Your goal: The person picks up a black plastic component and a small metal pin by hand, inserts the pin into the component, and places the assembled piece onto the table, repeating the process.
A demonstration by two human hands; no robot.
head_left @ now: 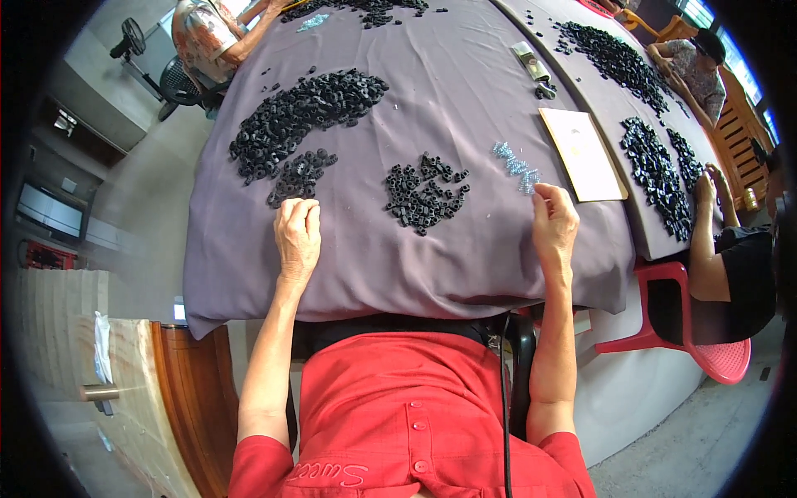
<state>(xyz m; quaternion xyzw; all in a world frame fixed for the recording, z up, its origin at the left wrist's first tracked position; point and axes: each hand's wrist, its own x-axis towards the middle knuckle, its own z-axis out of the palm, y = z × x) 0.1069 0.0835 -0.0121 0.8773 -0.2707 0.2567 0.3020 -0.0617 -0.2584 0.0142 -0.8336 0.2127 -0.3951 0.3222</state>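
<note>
My left hand point(297, 236) is at the near edge of a loose cluster of black ring-shaped plastic parts point(300, 174). Its fingers are curled together, and whatever they hold is hidden. On the other side, my right hand point(554, 222) pinches at the near end of a small scatter of shiny, pale blue coils that look like tiny springs point(515, 164). Anything between those fingertips is too small to make out. Between my hands lies a round heap of small black cylindrical parts point(422, 195). All of this rests on a grey-purple cloth point(398, 278).
Beyond my left hand spreads a large heap of black parts point(307, 112). A cream booklet or board point(583, 155) lies right of the coils, with a tube-like packet point(531, 62) farther back. Other people work at more black heaps point(656, 174). A pink stool point(689, 324) stands at right.
</note>
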